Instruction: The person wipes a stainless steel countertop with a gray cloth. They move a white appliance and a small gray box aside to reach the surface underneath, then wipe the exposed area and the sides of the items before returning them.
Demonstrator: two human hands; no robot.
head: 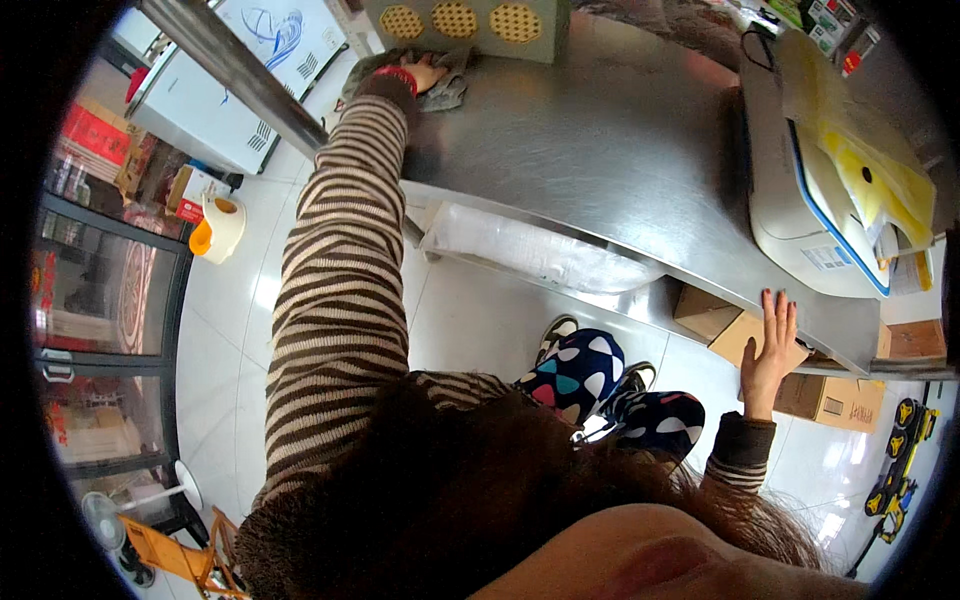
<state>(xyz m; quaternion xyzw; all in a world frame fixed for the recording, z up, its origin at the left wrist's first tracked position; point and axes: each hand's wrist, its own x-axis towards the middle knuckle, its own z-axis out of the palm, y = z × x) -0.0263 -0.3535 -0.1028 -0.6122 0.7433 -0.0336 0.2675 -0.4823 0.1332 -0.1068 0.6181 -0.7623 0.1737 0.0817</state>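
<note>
My left hand reaches to the far left corner of a stainless steel table. It holds a crumpled grey cloth down against the tabletop, beside a greenish-grey box-like block with yellow patterned panels. Part of the cloth is hidden under the hand and sleeve. My right hand rests with extended fingers on the table's front edge at the right, holding nothing. Just beyond its fingertips stands a white machine with blue trim and a yellowish plastic cover.
A metal post rises near my left arm. Below the tabletop, a shelf carries a plastic-wrapped bundle and cardboard boxes. On the left are a white chest freezer, a child's potty, glass doors and a wooden folding chair.
</note>
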